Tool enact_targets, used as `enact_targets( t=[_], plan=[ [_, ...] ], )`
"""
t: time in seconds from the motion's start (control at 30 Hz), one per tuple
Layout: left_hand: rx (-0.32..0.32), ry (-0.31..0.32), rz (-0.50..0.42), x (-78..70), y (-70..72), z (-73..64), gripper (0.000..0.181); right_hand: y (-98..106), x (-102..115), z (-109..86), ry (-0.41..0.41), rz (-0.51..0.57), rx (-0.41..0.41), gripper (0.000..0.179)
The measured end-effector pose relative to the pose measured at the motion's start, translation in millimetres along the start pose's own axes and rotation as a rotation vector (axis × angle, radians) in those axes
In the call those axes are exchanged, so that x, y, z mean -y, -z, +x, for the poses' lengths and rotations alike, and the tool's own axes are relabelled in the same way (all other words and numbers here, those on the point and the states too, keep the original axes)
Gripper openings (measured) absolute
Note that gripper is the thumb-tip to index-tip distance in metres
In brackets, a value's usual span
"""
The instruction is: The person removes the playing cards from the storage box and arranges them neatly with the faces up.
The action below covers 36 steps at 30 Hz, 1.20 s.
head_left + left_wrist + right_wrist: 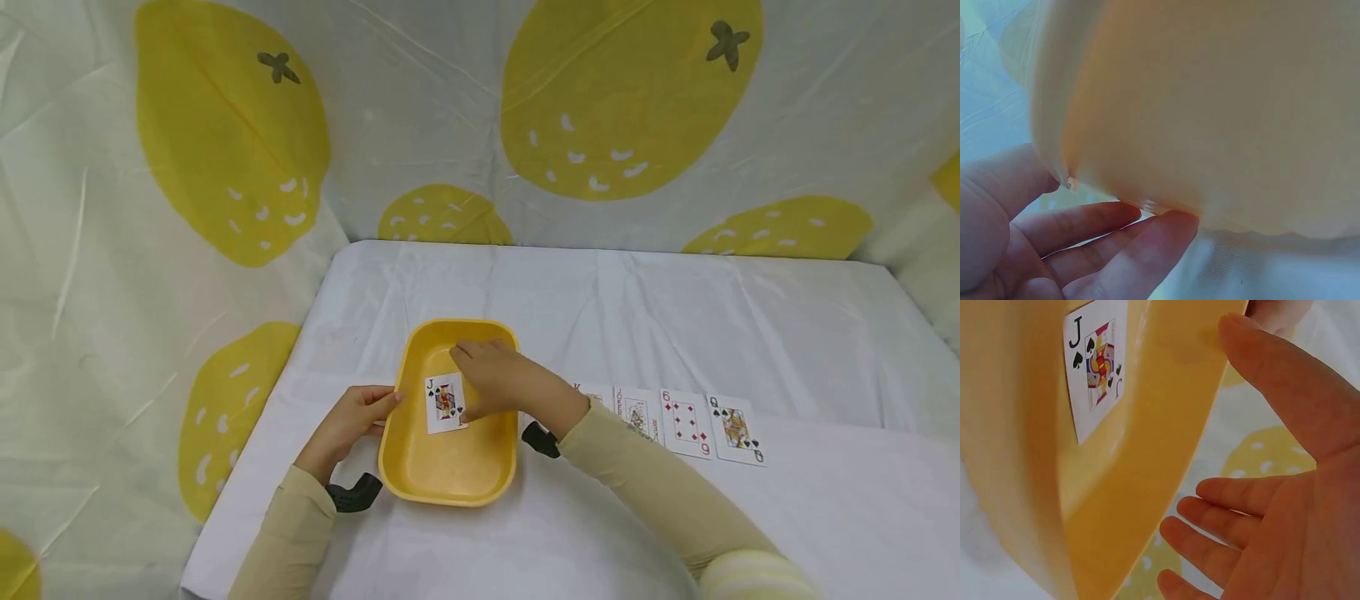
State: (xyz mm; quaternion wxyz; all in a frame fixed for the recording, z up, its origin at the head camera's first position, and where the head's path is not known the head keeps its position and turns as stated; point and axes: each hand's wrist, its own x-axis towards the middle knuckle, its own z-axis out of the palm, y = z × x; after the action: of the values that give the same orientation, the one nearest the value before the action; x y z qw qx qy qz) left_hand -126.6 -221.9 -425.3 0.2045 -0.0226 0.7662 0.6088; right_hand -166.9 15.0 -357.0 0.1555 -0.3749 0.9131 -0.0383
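Observation:
A yellow plastic basin (450, 471) with rounded corners stands on the white cloth, left of centre in the head view. On its floor lies a jack of spades playing card (442, 400), face up. My left hand (360, 417) pinches the basin's left rim, thumb at the edge and fingers against the outer wall in the left wrist view. Over the basin's right half reaches my right hand (498, 379), its fingers spread and fairly straight, holding nothing. In the head view it overlaps the card's right edge; the right wrist view shows a gap between palm and card.
Right of the basin, several playing cards lie face up in a row: a king (596, 390) partly hidden by my right forearm, a joker (637, 408), a six of diamonds (686, 423) and a queen of spades (737, 429). Lemon-print cloth (420, 100) hangs behind the table.

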Motion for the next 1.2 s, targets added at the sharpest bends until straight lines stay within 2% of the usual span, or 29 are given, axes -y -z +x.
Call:
enact_targets(
  t=[0.3, 0.5, 0.63, 0.8, 0.93, 1.03, 1.2],
  plan=[
    [0.0, 0.008, 0.001, -0.3, -0.7, 0.2, 0.044, -9, 20, 33.2, -0.001, -0.073, 0.079, 0.092],
    [0.006, 0.001, 0.003, -0.7, -1.7, 0.2, 0.043, -22, 28, 48.0, -0.058, -0.065, 0.14, 0.094],
    [0.008, -0.003, -0.002, -1.1, -1.8, 0.3, 0.044, -32, 30, 51.7, -0.12, -0.076, 0.169, 0.089],
    [0.008, -0.006, 0.0, -1.8, -1.9, 0.5, 0.044, -39, 31, 53.7, -0.155, -0.121, 0.179, 0.068],
    [0.003, -0.003, 0.003, -1.8, -1.6, 0.3, 0.043, -39, 32, 54.9, -0.146, -0.123, 0.186, 0.062],
    [0.003, -0.001, 0.004, -1.4, -1.3, -0.1, 0.044, -38, 34, 55.1, -0.125, -0.157, 0.192, 0.063],
    [0.002, 0.0, -0.002, -0.9, -1.1, -0.3, 0.044, -38, 36, 53.8, -0.097, -0.195, 0.162, 0.054]
  ],
)
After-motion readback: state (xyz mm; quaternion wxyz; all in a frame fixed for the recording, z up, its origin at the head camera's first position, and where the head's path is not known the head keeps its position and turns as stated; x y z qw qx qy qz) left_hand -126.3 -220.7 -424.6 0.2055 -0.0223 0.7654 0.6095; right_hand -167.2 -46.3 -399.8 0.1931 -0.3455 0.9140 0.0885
